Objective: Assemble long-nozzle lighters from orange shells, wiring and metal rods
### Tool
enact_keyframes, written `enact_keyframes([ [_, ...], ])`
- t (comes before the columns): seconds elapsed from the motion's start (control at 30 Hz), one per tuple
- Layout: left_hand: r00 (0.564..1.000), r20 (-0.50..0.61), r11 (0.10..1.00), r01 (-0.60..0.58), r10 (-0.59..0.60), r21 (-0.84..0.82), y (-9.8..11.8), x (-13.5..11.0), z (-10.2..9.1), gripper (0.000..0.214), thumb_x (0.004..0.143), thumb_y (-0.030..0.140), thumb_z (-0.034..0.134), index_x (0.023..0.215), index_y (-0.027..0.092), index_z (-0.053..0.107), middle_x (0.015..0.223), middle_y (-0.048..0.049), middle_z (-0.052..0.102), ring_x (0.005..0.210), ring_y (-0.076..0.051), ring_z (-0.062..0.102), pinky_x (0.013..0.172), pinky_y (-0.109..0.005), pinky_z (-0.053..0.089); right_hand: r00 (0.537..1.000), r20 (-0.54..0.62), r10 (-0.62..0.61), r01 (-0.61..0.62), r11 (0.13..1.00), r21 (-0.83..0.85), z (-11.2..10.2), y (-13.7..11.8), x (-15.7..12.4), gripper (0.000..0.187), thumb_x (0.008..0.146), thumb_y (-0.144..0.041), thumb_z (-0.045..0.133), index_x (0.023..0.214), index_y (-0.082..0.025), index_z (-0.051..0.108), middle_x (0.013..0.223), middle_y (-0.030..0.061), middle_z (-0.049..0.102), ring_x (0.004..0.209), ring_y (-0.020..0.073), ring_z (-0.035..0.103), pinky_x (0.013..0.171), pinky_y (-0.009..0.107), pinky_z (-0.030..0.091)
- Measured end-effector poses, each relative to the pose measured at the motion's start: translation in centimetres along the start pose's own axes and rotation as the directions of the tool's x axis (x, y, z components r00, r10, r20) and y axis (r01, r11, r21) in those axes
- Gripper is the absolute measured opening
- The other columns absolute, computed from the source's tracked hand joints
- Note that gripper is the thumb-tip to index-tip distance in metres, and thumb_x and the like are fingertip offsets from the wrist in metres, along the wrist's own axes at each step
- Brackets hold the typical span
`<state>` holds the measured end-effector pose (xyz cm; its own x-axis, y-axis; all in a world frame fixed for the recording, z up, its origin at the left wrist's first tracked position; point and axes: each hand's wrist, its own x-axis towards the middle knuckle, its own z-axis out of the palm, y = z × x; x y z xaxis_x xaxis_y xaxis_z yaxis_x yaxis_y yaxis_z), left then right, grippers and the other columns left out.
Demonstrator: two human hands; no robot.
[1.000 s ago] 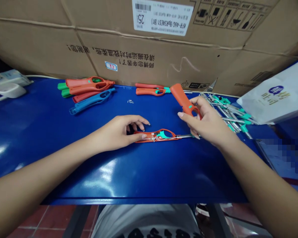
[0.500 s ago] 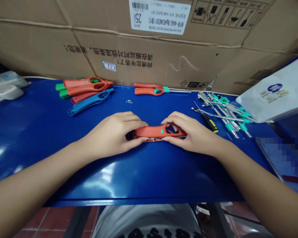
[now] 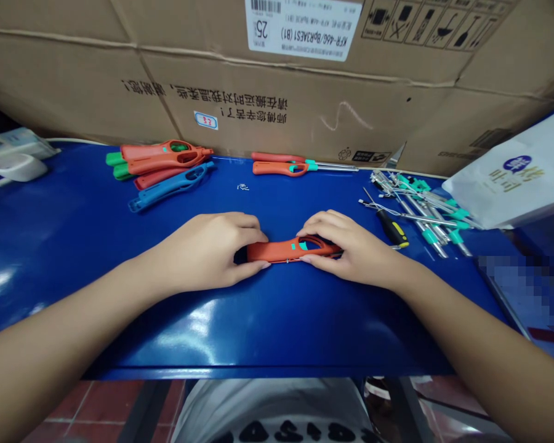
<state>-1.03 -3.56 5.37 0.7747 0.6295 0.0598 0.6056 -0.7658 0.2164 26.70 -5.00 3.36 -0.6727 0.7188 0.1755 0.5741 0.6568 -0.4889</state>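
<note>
An orange long-nosed lighter [image 3: 277,250] lies lengthwise between my hands, low over the blue table. Its upper shell half sits on the lower one, with a narrow seam and a bit of wire or metal along the near edge. A teal trigger shows in its oval opening. My left hand [image 3: 216,249] is closed around the left end, thumb on the near side and fingers on the far side. Gripping the right end by the opening, my right hand [image 3: 351,249] hides the tip of the lighter.
Orange, green and blue shell halves [image 3: 166,184] lie at the back left. Beyond my hands are small screws [image 3: 243,187] and assembled lighters [image 3: 281,168]. To the right are a screwdriver [image 3: 390,227], metal tubes with teal parts [image 3: 436,224] and a white bag [image 3: 512,172]. A cardboard box [image 3: 212,80] stands behind.
The upper orange shell has come down closer onto the lower half, and the seam is narrower. The teal trigger now shows in the opening. Both hands keep their hold.
</note>
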Motion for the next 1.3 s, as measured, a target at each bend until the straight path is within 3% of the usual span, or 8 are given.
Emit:
enact_keyframes([
  [0.17,1.000,0.001,1.000,0.004,-0.004,-0.008,0.0,0.0,0.0,0.026,0.090,0.037,0.062,0.109,0.022,0.072,0.106,-0.0041,0.072,0.089,-0.022,0.070,0.072,-0.031,0.051,0.999,0.036,0.008,-0.008,1.000,-0.019,0.1,0.1,-0.1,0.033,0.096,-0.033,0.064,0.126,-0.021,0.062,0.123,0.0113,0.064,0.115,0.0257,0.057,0.102,0.044,0.043],
  [0.47,0.999,0.038,0.999,0.038,-0.038,-0.022,0.2,0.0,0.0,0.025,0.089,0.035,0.064,0.111,0.024,0.071,0.108,-0.0015,0.071,0.089,-0.021,0.069,0.071,-0.029,0.048,0.999,0.032,-0.010,0.012,0.998,-0.057,0.1,0.1,0.0,0.028,0.093,-0.033,0.068,0.118,-0.021,0.066,0.118,0.0104,0.065,0.110,0.0256,0.058,0.097,0.043,0.044],
  [0.83,0.989,0.046,0.956,0.147,-0.140,-0.253,0.6,0.3,0.4,0.020,0.083,0.027,0.074,0.101,0.020,0.073,0.096,-0.0012,0.068,0.079,-0.016,0.062,0.066,-0.026,0.045,0.996,-0.028,0.086,-0.083,0.992,0.092,0.5,-0.2,0.0,0.027,0.085,-0.025,0.078,0.109,-0.021,0.067,0.114,0.0078,0.067,0.107,0.0235,0.063,0.095,0.039,0.049],
  [1.1,0.991,0.012,0.973,0.135,-0.136,-0.187,0.7,0.0,0.8,0.021,0.084,0.028,0.074,0.104,0.022,0.074,0.102,-0.0001,0.070,0.081,-0.016,0.066,0.069,-0.028,0.047,0.993,-0.046,0.109,-0.104,0.990,0.100,0.6,-0.4,0.0,0.026,0.082,-0.023,0.080,0.106,-0.019,0.069,0.112,0.0071,0.068,0.105,0.0219,0.064,0.094,0.036,0.049],
  [1.3,0.999,-0.036,0.989,0.032,-0.028,0.141,1.4,-0.3,1.2,0.015,0.089,0.032,0.069,0.099,0.021,0.073,0.098,-0.0020,0.071,0.081,-0.021,0.068,0.063,-0.031,0.045,0.985,-0.052,0.166,-0.157,0.978,0.140,0.7,-0.6,0.0,0.024,0.083,-0.021,0.079,0.104,-0.019,0.070,0.110,0.0061,0.069,0.101,0.0201,0.065,0.091,0.034,0.050],
])
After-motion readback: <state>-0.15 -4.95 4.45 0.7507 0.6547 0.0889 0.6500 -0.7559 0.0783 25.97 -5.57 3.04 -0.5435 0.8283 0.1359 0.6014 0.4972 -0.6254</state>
